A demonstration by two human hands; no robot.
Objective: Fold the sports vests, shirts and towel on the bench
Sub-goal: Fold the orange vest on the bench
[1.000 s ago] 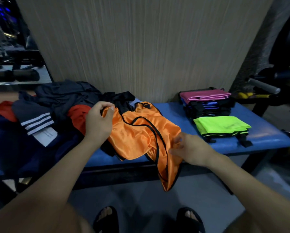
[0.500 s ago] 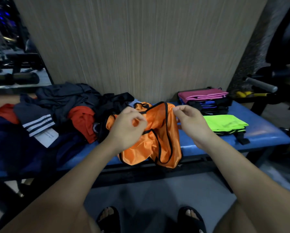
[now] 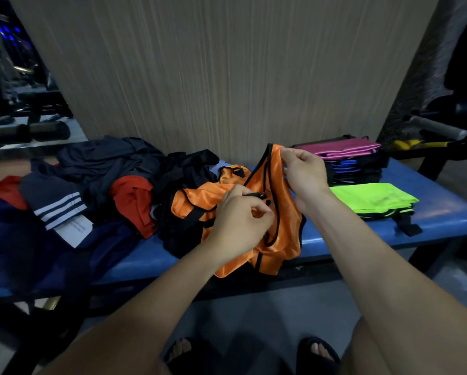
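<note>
two bare hands work one orange vest [image 3: 278,212] with black trim, which lies on a blue bench [image 3: 443,212] and droops over its front edge. the right hand [image 3: 304,173] pinches a raised shoulder strap between thumb and fingers; the left hand [image 3: 240,220] has its fingers curled around the fabric lower down, near a black strap. right of the vest, one folded neon green vest [image 3: 373,197] lies flat, and behind it sits one stack [image 3: 354,163] of folded vests, pink on top with blue and dark layers beneath; their number is unclear. left of the vest is an unfolded heap: a red shirt [image 3: 132,201], dark garments [image 3: 105,161], and a dark piece with three white stripes [image 3: 60,207]. a white tag [image 3: 75,231] beside it carries print too small to read.
</note>
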